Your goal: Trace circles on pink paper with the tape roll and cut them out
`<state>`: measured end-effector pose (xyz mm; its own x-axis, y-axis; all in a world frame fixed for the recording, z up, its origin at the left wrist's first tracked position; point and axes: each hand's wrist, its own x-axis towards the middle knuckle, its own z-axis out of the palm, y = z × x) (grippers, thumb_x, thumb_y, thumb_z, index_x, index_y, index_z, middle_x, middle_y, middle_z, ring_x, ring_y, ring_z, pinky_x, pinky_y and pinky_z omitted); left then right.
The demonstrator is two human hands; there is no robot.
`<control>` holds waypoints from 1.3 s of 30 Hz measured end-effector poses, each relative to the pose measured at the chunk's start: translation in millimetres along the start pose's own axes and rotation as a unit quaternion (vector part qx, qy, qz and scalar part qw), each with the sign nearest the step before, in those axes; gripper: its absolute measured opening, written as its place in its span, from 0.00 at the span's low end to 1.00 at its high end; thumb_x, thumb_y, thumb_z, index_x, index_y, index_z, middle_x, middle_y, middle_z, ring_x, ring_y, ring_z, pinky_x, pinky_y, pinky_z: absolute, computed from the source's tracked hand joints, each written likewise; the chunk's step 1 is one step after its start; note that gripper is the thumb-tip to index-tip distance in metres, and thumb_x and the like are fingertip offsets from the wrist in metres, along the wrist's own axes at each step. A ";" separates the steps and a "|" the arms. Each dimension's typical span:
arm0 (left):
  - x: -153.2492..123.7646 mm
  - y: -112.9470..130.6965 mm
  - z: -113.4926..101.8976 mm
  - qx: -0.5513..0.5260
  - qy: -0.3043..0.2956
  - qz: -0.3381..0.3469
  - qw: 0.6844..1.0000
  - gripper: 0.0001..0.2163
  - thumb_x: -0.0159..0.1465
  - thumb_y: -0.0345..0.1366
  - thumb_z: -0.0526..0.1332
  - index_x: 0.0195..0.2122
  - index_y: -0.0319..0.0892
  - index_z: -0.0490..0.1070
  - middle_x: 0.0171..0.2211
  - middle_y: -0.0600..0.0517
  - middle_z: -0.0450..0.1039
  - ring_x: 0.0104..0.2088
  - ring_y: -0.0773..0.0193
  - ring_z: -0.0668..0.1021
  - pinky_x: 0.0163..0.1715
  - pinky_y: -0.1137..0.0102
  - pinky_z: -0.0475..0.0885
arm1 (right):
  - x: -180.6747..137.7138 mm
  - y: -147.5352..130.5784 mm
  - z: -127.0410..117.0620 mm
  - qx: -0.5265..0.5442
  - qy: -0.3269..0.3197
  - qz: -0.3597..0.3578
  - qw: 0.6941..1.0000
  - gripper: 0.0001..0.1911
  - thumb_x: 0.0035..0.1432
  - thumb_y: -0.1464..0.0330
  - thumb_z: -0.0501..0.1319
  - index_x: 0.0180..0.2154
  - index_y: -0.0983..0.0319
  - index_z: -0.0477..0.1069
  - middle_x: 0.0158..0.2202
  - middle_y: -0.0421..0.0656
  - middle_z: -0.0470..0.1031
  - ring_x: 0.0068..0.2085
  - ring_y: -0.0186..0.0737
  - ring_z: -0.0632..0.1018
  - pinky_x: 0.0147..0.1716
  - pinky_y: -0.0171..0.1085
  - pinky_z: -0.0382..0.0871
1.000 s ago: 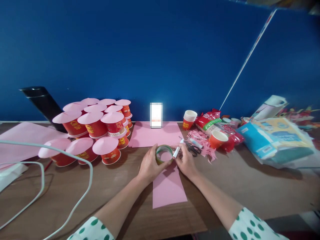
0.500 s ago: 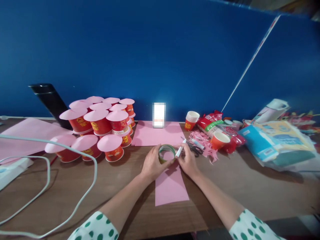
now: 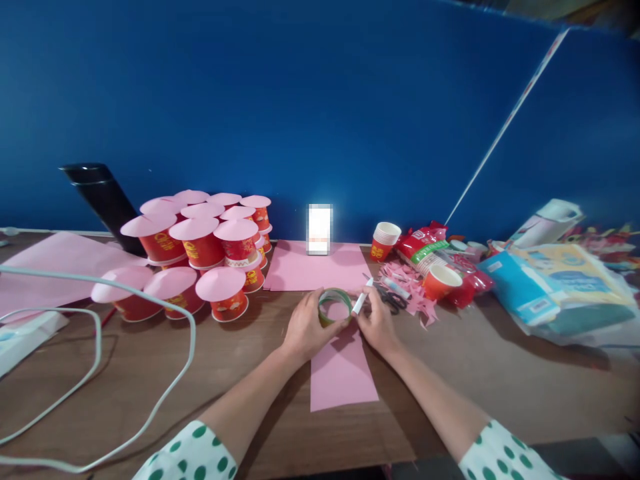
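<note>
Two things held, lower centre: tape in left hand, stick in right hand. Best: tape steady over paper (might skid), stick snug alongside.

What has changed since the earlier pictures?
Only the view shifted slightly; the things on the table appear a little farther right. Nothing was taken up or let go: the left hand still holds the tape roll, the right hand the white pen.
</note>
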<state>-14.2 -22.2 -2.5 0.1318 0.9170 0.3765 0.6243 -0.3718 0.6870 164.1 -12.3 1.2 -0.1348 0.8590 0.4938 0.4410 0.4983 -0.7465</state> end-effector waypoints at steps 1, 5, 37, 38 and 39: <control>0.0 -0.1 0.1 0.001 0.001 0.002 1.000 0.33 0.50 0.49 0.64 0.55 0.42 0.59 0.51 0.43 0.66 0.52 0.51 0.69 0.50 0.57 0.64 | 0.0 0.2 0.0 -0.002 0.000 0.000 1.000 0.13 0.54 0.73 0.56 0.43 0.59 0.62 0.43 0.46 0.73 0.40 0.42 0.77 0.39 0.40 0.72; -0.1 -0.9 1.0 0.006 0.002 0.002 1.000 0.33 0.50 0.49 0.64 0.55 0.41 0.59 0.52 0.43 0.66 0.52 0.51 0.68 0.51 0.58 0.64 | -0.2 0.5 0.4 -0.003 0.000 0.002 1.000 0.14 0.53 0.74 0.57 0.43 0.59 0.62 0.43 0.45 0.73 0.41 0.42 0.77 0.40 0.40 0.72; -4.0 15.6 -11.1 0.123 -0.006 0.147 0.982 0.13 0.59 0.43 0.57 0.43 0.46 0.70 0.43 0.46 0.70 0.45 0.54 0.69 0.47 0.57 0.64 | -0.5 -0.8 2.9 -0.043 0.031 0.003 0.999 0.14 0.51 0.75 0.54 0.42 0.59 0.65 0.39 0.44 0.75 0.37 0.41 0.77 0.36 0.39 0.72; -4.6 16.7 -11.5 0.129 -0.013 0.159 0.979 0.11 0.60 0.42 0.55 0.41 0.46 0.70 0.41 0.47 0.70 0.44 0.55 0.70 0.46 0.58 0.65 | -0.4 0.0 3.7 -0.041 0.034 0.005 0.999 0.14 0.51 0.75 0.54 0.41 0.59 0.65 0.39 0.44 0.75 0.37 0.41 0.77 0.36 0.39 0.72; -5.3 17.4 -11.4 0.135 -0.022 0.170 0.976 0.10 0.61 0.40 0.54 0.40 0.46 0.71 0.40 0.47 0.71 0.43 0.56 0.70 0.45 0.58 0.65 | -0.3 0.8 4.3 -0.039 0.035 0.006 0.999 0.14 0.51 0.75 0.54 0.41 0.59 0.64 0.39 0.44 0.75 0.36 0.41 0.77 0.36 0.39 0.72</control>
<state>-12.9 -35.2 14.6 0.3964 0.7546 0.5229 0.7183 -0.6097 0.3352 160.7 -11.7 -1.5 -0.0678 0.8537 0.5163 0.5112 0.4741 -0.7169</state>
